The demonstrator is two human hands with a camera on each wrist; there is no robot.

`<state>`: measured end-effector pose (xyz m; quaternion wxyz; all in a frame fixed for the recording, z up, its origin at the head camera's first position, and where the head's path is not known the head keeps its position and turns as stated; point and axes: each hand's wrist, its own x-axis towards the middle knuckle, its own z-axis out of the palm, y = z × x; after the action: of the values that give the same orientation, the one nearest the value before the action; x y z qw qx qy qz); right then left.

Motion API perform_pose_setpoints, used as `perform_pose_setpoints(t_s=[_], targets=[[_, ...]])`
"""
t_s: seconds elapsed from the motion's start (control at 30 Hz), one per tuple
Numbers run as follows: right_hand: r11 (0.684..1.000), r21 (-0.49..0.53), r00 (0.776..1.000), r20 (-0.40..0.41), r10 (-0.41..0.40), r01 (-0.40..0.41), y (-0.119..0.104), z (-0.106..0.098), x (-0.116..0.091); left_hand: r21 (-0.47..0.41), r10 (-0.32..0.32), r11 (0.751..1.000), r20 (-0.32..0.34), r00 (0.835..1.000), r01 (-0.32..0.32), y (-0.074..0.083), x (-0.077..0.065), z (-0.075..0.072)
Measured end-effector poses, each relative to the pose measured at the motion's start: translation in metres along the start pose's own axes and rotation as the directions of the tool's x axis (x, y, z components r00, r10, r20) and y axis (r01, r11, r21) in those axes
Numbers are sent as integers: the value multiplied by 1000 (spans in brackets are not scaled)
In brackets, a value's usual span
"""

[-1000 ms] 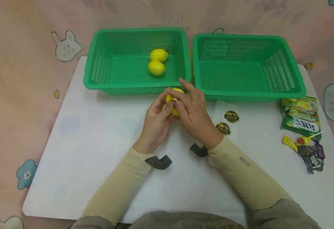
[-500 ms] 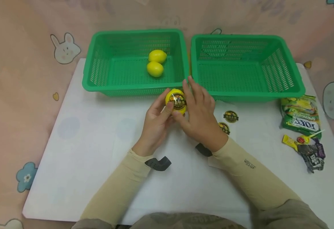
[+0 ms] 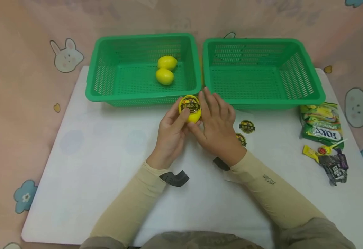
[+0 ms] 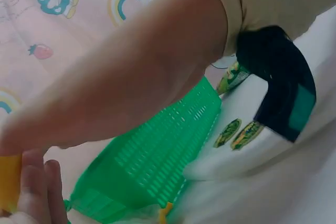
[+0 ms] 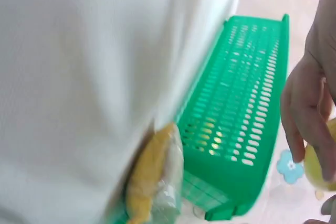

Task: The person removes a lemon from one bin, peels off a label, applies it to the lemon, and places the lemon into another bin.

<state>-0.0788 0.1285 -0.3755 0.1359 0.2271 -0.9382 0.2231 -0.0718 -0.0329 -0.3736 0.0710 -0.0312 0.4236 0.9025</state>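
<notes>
My left hand (image 3: pixel 170 136) holds a yellow lemon (image 3: pixel 194 118) just in front of the baskets, its thumb on the near side. A round black-and-gold fruit sticker (image 3: pixel 190 104) with Chinese lettering faces up on the lemon. My right hand (image 3: pixel 217 129) lies against the lemon's right side, fingers extended and thumb tip near its lower edge. In the left wrist view the lemon (image 4: pixel 9 182) shows only at the left edge; in the right wrist view the lemon (image 5: pixel 317 166) is partly covered by fingers.
Two more lemons (image 3: pixel 165 71) lie in the left green basket (image 3: pixel 144 98). Beside it stands the right green basket (image 3: pixel 262 103). Stickers (image 3: pixel 247 126) lie on a clear sheet partly under my right arm. A FOX'S candy bag (image 3: pixel 321 124) and wrapped sweets (image 3: pixel 334 169) lie at the right.
My right fingers have come off the top of the sticker to the lemon's right side, baring the sticker. The lemon has tilted so the sticker sits higher. The view has shifted slightly.
</notes>
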Motion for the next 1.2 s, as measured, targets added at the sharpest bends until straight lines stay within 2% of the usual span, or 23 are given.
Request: perform_pose_setpoints(t_s=[0.07, 0.13, 0.23, 0.3, 0.37, 0.47, 0.53, 0.57, 0.6, 0.63, 0.67, 0.73, 0.8, 0.9, 0.97, 1.0, 1.03, 1.1, 1.13, 1.17, 1.2], targets=[[999, 5, 998, 42, 52, -53, 6, -10, -1, 12, 0, 1000, -8, 1000, 0, 3, 2, 1], [993, 25, 992, 50, 115, -116, 18, -25, -3, 35, 11, 999, -11, 1000, -10, 6, 3, 0], [980, 27, 980, -10, 197, -197, 50, -54, -7, 78, 56, 995, 16, 998, -58, 11, 7, -1], [964, 10, 963, -41, 268, -267, 75, -73, -13, 122, 91, 988, 42, 995, -95, 14, 13, 1], [941, 1, 940, -39, 339, -339, 97, -86, -21, 163, 121, 978, 76, 990, -132, 18, 22, 8], [909, 16, 909, 17, 417, -417, 121, -94, -31, 247, 139, 955, 124, 983, -166, 22, 43, 26], [904, 42, 905, 34, 425, -426, 129, -92, -34, 319, 138, 930, 161, 977, -184, 21, 62, 41], [904, 55, 906, 34, 422, -423, 132, -91, -35, 376, 136, 905, 182, 974, -197, 20, 72, 50], [908, 60, 909, 27, 415, -416, 133, -89, -35, 462, 132, 861, 198, 971, -212, 17, 83, 59], [909, 60, 911, 20, 412, -412, 133, -88, -35, 547, 125, 806, 216, 968, -227, 14, 93, 69], [910, 59, 912, 12, 410, -410, 133, -88, -35, 628, 113, 742, 228, 967, -234, 10, 103, 78], [905, 62, 907, 3, 422, -421, 132, -88, -35, 772, 73, 592, 233, 970, -230, 0, 122, 94], [895, 62, 897, 8, 442, -441, 132, -90, -35, 871, 15, 452, 211, 977, -194, -11, 135, 107], [888, 61, 890, 12, 456, -456, 132, -90, -33, 934, -64, 334, 156, 986, -126, -25, 146, 119], [890, 62, 892, 10, 453, -452, 132, -89, -33, 958, -102, 267, 136, 985, -105, -30, 150, 121], [891, 60, 893, 10, 450, -450, 132, -89, -32, 970, -123, 225, 123, 985, -93, -31, 150, 122], [893, 57, 895, 9, 446, -446, 132, -88, -32, 977, -140, 195, 117, 983, -88, -31, 150, 122], [892, 55, 894, 10, 448, -448, 133, -88, -32, 983, -171, 164, 112, 979, -84, -31, 150, 123], [891, 54, 892, 12, 451, -451, 134, -88, -32, 983, -187, 164, 113, 976, -83, -31, 150, 122], [888, 54, 889, 14, 457, -457, 134, -88, -32, 981, -194, 177, 119, 974, -85, -31, 150, 122], [885, 55, 886, 13, 463, -463, 134, -88, -32, 974, -190, 207, 133, 973, -93, -31, 149, 121]])
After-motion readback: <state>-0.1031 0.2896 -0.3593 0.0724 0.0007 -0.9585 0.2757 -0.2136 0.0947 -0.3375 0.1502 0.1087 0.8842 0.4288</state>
